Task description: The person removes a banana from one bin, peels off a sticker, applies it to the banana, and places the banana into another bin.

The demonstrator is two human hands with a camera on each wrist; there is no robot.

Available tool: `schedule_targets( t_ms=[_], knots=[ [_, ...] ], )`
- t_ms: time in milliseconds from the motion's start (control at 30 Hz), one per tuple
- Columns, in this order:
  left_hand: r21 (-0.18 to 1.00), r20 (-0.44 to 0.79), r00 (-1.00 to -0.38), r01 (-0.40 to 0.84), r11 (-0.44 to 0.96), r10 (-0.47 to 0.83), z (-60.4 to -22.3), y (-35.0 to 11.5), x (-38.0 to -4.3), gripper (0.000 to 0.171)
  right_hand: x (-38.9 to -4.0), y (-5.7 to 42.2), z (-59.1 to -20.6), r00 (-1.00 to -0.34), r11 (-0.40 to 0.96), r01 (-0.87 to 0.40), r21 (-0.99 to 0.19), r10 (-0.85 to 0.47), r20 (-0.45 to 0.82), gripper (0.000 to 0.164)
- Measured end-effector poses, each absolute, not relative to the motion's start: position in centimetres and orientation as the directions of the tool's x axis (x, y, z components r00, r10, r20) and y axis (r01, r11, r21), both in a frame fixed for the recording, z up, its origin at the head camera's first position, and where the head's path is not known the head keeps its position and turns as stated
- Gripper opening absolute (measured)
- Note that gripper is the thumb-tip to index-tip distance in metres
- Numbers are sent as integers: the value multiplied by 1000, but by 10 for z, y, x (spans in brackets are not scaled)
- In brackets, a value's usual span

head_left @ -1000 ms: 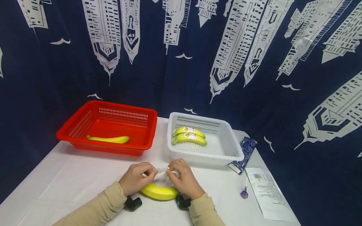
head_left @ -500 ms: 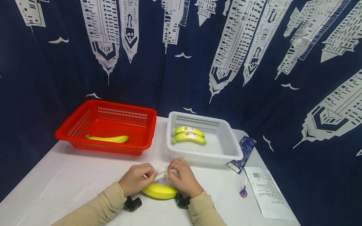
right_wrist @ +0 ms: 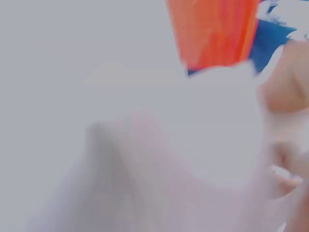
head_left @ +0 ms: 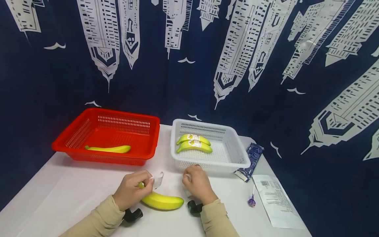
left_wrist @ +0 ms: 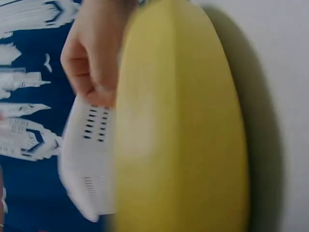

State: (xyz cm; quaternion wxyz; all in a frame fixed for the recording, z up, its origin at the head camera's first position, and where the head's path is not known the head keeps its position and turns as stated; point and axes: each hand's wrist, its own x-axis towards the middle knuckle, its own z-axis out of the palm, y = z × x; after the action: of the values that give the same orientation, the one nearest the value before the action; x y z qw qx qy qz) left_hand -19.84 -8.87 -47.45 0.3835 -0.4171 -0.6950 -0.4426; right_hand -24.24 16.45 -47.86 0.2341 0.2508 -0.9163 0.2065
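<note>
A yellow banana (head_left: 163, 200) with a green tip lies on the white table between the hands. Over its left end, my left hand (head_left: 133, 188) pinches a strip of translucent white film (head_left: 158, 181), whose free end curls up to the right. My right hand (head_left: 197, 184) is apart from the banana, to its upper right, with curled fingers. A blurred whitish film (right_wrist: 159, 174) hangs close to the right wrist camera, seemingly from that hand's pinch. In the left wrist view the banana (left_wrist: 178, 121) covers the middle, with the right hand (left_wrist: 94, 53) behind it.
A red basket (head_left: 103, 159) at back left contains one banana. In the white basket (head_left: 207, 166), two labelled bananas lie side by side. On the right are a blue packet (head_left: 251, 161), a purple lollipop (head_left: 251, 200) and a printed white sheet (head_left: 276, 200).
Both hands pulled at the film above the banana; now they are apart, the left further left with a strip, the right further right. More of the banana shows.
</note>
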Motion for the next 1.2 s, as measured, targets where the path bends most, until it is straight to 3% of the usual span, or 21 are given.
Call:
schedule_targets(
  t_ms=[67,167,267,400,533,633,700,767,867,1067,1200],
  knots=[
    [326,881,-397,904,277,258,-475,-94,-197,24,-240,163,-479,-776,772,-568,-284,-388,497,8],
    [366,819,-473,867,338,325,-477,-98,-199,10,-236,160,-480,-780,765,-576,-287,-409,474,28],
    [376,785,-505,848,373,359,-479,-99,-200,15,-232,159,-479,-784,763,-571,-304,-396,478,39],
    [364,782,-492,859,360,383,-480,-100,-200,29,-230,158,-478,-755,755,-578,-308,-352,554,31],
    [338,786,-466,874,349,406,-481,-101,-201,24,-230,153,-476,-740,706,-588,-395,-272,615,28],
    [311,801,-432,892,328,415,-482,-101,-202,15,-229,149,-477,-781,571,-597,-564,-252,572,35],
    [292,815,-403,906,306,417,-483,-100,-204,12,-227,148,-477,-814,440,-579,-686,-270,514,29],
    [277,820,-386,914,297,423,-483,-100,-204,16,-225,147,-478,-821,317,-562,-764,-325,470,20],
    [255,826,-368,920,298,427,-482,-99,-203,24,-223,146,-477,-816,197,-506,-839,-426,392,22],
    [240,818,-364,920,309,446,-481,-98,-200,31,-218,142,-473,-826,180,-356,-917,-519,219,23],
    [241,819,-362,921,306,446,-481,-99,-199,28,-220,144,-475,-836,193,-339,-921,-512,200,22]
  ],
)
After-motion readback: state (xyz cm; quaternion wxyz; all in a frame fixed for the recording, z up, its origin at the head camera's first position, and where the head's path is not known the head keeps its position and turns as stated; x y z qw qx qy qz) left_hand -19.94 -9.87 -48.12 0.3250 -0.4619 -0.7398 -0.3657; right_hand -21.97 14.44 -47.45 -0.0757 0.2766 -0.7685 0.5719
